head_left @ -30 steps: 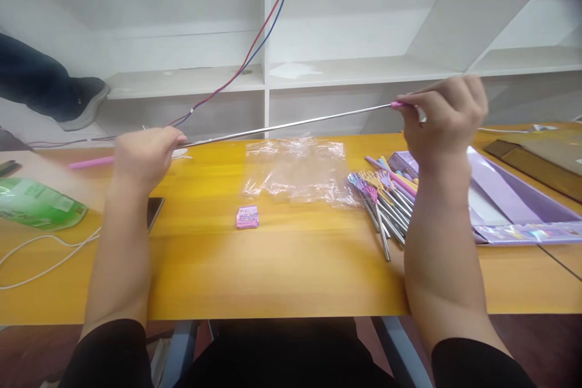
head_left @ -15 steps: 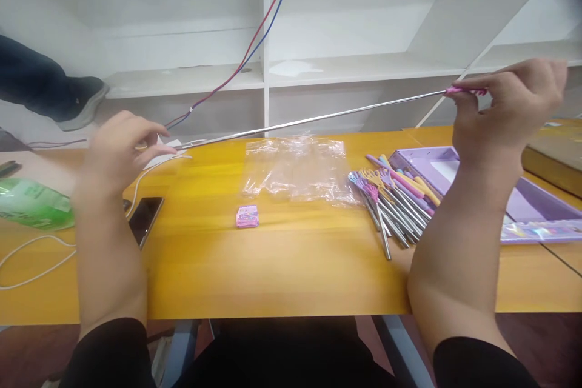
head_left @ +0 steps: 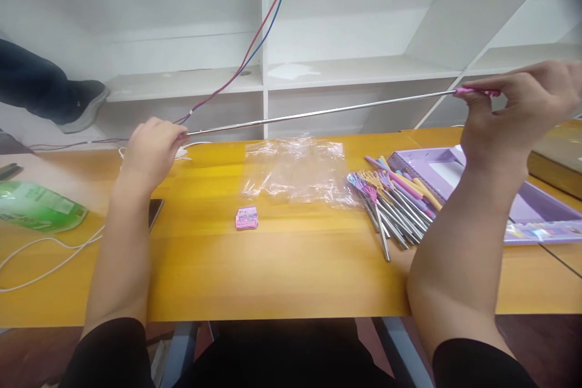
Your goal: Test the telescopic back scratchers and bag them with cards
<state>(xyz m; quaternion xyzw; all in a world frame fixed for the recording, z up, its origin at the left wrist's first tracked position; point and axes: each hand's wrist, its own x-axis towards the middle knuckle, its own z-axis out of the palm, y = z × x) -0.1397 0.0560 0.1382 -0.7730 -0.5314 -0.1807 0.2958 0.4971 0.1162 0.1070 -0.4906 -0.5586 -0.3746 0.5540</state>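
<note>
A telescopic back scratcher [head_left: 318, 112], drawn out long, stretches between my hands above the table, sloping slightly up to the right. My left hand [head_left: 152, 154] is closed, pinching the far left end of its metal rod. The pink claw end is held by my right hand [head_left: 518, 106], thumb and fingers closed on it and partly hiding it. Below, to the right, lies a pile of shorter back scratchers [head_left: 395, 209] with coloured claws and metal rods. A clear plastic bag [head_left: 295, 176] lies flat mid-table, and a small stack of pink cards [head_left: 247, 218] sits nearer me.
On the right stands a purple tray [head_left: 541, 203] beside a brown box [head_left: 557, 154]. A green pouch [head_left: 43, 206], white cable [head_left: 50, 239] and phone [head_left: 156, 212] lie at left. Red and blue wires [head_left: 240, 70] hang before white shelves [head_left: 318, 76]. Another person's shoe [head_left: 86, 106] shows behind.
My left hand has moved right and slightly up, its fingers now closed more tightly around the rod's end. My right hand has shifted a little right with the claw end.
</note>
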